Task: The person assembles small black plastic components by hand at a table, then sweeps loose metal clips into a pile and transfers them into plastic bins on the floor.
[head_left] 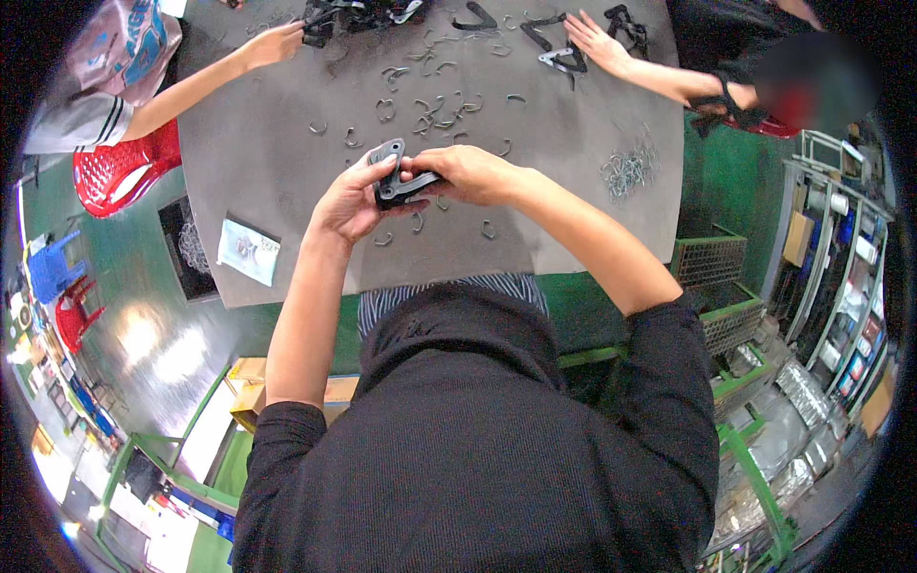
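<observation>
My left hand [351, 202] grips a black and grey hinged part [388, 172] over the table, its thumb along the upright arm with a hole at the tip. From the right, my right hand [470, 176] closes its fingers on the part's other arm, which slants toward it. Together the arms form a V, and my fingers hide some of the joint. Many small curved metal pieces [440, 116] lie scattered just beyond my hands. A few more, including one curved clip [488, 229], lie nearer to me.
Across the grey table [287, 86], co-workers' hands [272, 46] [597, 43] reach to black parts [355, 17]. At right lies a heap of thin metal pieces [629, 170]; at left, a plastic bag [249, 250]. Red chair [119, 172] and wire crates [712, 260] flank the table.
</observation>
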`<move>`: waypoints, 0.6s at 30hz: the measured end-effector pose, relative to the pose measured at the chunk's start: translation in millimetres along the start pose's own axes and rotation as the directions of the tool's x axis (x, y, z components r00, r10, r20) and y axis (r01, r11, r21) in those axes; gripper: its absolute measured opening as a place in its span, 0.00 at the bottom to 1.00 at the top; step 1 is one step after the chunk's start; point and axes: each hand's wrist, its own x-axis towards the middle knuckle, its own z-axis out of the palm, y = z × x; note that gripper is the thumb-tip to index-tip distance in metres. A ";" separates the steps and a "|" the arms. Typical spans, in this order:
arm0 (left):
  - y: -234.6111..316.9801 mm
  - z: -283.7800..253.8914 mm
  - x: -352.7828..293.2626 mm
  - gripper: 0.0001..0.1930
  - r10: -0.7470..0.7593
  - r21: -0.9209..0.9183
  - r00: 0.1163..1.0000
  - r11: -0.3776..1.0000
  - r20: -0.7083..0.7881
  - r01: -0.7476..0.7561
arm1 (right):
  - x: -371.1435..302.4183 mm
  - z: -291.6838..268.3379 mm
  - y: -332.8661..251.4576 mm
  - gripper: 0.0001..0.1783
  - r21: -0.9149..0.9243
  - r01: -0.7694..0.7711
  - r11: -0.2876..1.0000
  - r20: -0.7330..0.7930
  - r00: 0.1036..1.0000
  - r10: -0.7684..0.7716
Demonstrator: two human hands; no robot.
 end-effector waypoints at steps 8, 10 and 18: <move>-29.1 -10.9 18.9 0.25 0.295 0.604 0.912 0.794 -0.284 -0.068 | -1.4 6.9 -23.4 0.09 -0.382 -0.022 0.924 -0.061 0.998 -0.001; -37.5 -19.6 24.4 0.24 0.471 0.769 0.855 0.622 -0.217 -0.148 | 1.7 7.8 -26.5 0.09 -0.383 -0.033 0.923 -0.086 0.996 0.000; -32.0 -8.7 17.3 0.22 0.296 0.744 0.913 0.668 -0.279 0.011 | 0.1 -11.7 -43.9 0.15 -0.169 -0.242 0.955 0.056 0.966 0.254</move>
